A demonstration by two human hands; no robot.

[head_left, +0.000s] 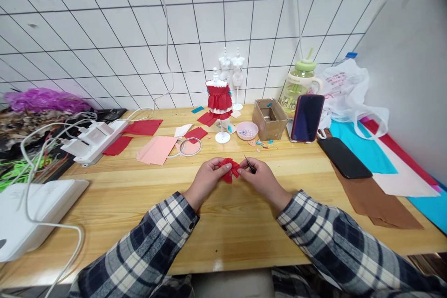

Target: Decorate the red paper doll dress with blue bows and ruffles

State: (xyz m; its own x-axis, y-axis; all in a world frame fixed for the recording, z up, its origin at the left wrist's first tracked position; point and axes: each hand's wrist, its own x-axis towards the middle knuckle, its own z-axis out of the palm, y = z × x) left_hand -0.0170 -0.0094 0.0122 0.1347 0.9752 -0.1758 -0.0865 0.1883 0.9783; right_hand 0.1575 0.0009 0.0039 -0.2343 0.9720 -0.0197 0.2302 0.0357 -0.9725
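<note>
Between my two hands, above the middle of the table, is a small gathered piece of red fabric (227, 177). My left hand (210, 174) pinches its left side between thumb and fingers. At its right edge, the fingertips of my right hand (256, 174) touch the cloth. That hand also grips a small dark pointed tool (250, 165), which looks like tweezers or little scissors; I cannot tell which. Just beyond stands a miniature white dress form (222, 137) wearing a red ruffled dress (219, 98).
Two bare white dress forms (238, 74) stand behind. A pink bowl of beads (247, 138), a cardboard box (275, 123), an upright phone (307, 118) and a bottle (296, 86) are to the right. Leftward are pink fabric (157, 150), hoops (190, 152) and a power strip (104, 144).
</note>
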